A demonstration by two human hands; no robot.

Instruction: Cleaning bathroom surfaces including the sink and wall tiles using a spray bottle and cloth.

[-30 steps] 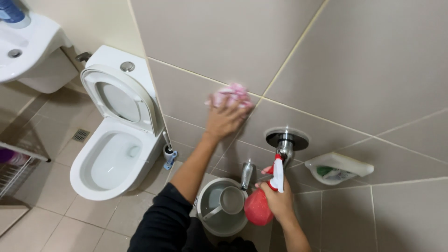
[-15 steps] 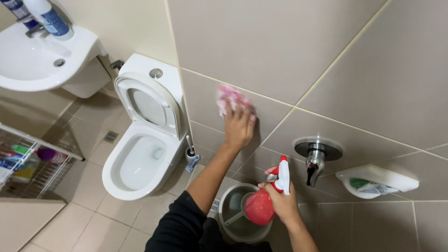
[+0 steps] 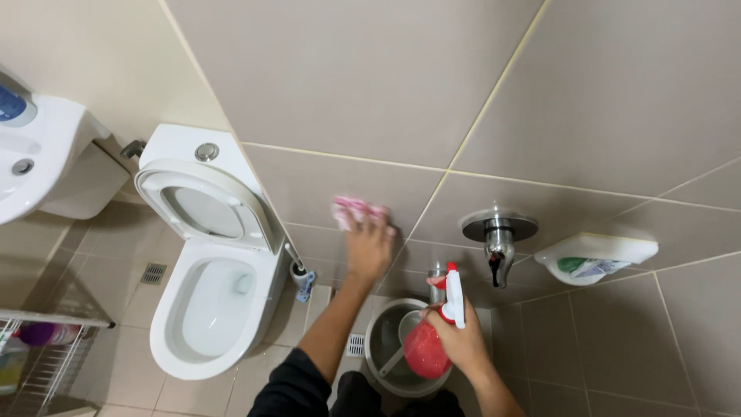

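My left hand (image 3: pixel 368 245) presses a pink cloth (image 3: pixel 356 211) flat against the beige tiled wall (image 3: pixel 347 93), just right of the toilet. Lower down, my right hand (image 3: pixel 463 344) grips a red spray bottle (image 3: pixel 427 349) with a white and red trigger head (image 3: pixel 451 293), held over a grey bucket (image 3: pixel 380 363) on the floor. The nozzle points toward the wall.
A white toilet (image 3: pixel 207 255) with its lid up stands at the left, a white sink (image 3: pixel 31 158) further left. A chrome wall valve (image 3: pixel 498 239) and a white soap dish (image 3: pixel 594 259) sit on the wall at right. A wire rack (image 3: pixel 46 347) holds bottles at lower left.
My left hand has slid the pink cloth down and to the left along the wall. The view has shifted slightly; the right hand stays on the spray bottle.
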